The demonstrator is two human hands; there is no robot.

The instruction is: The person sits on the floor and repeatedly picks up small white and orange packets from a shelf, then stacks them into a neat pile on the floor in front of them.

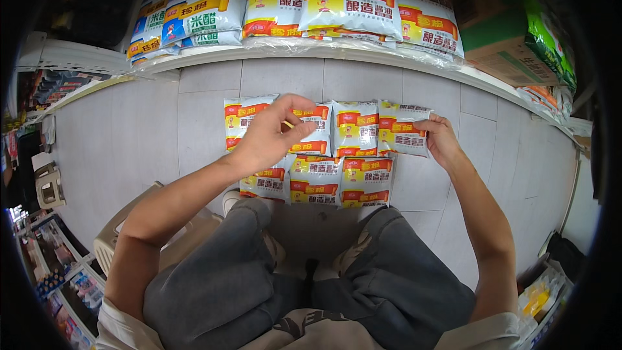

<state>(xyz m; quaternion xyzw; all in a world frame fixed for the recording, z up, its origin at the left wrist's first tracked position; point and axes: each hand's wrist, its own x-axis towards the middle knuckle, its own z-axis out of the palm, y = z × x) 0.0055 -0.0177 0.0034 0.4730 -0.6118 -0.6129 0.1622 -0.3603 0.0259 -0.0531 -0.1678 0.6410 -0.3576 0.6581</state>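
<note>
Flat plastic soy sauce pouches in red, yellow and white lie in two rows on the grey floor. At the right end of the far row, my right hand (440, 136) pinches the right edge of a pouch (401, 131); its left edge meets the neighbouring pouch (354, 129). My left hand (277, 131) hovers over the left part of the rows, fingers curled but apart, holding nothing. It partly covers the far-left pouch (238, 124) and the pouch beside it (318, 129). Three pouches form the near row, including a middle pouch (316, 180) and a right one (365, 180).
Beyond the floor, a low white shelf (218, 56) bears stacked soy sauce pouches (350, 5) and blue-white vinegar pouches (194, 17). A cardboard box (505, 58) stands at its right. A beige plastic stool (109, 243) is beside my left leg; another stool (48, 184) stands farther left.
</note>
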